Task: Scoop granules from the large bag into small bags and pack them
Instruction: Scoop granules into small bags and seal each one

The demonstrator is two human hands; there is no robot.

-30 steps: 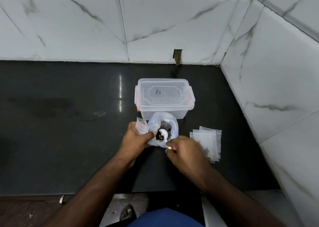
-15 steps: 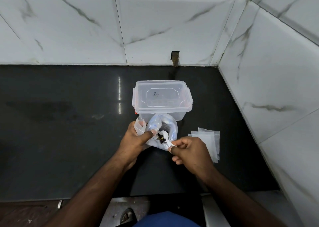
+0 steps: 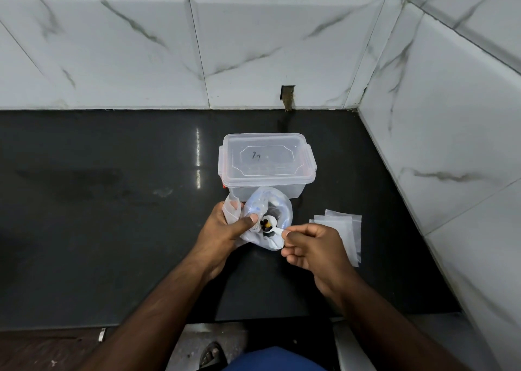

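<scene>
A glossy black stone counter (image 3: pixel 98 215) runs wide and bare to the left; marbled white tile walls (image 3: pixel 451 117) close it behind and on the right. A clear, lidded plastic box (image 3: pixel 267 162) sits near the right corner. Just in front, touching it, lies the crinkled translucent large bag (image 3: pixel 277 204). The left hand (image 3: pixel 225 227) grips its gathered mouth with a small bag (image 3: pixel 231 210). The right hand (image 3: pixel 313 246) pinches a white scoop (image 3: pixel 270 224) holding dark granules (image 3: pixel 265 224) over the opening. Flat, empty small bags (image 3: pixel 342 229) lie stacked beside the right hand.
</scene>
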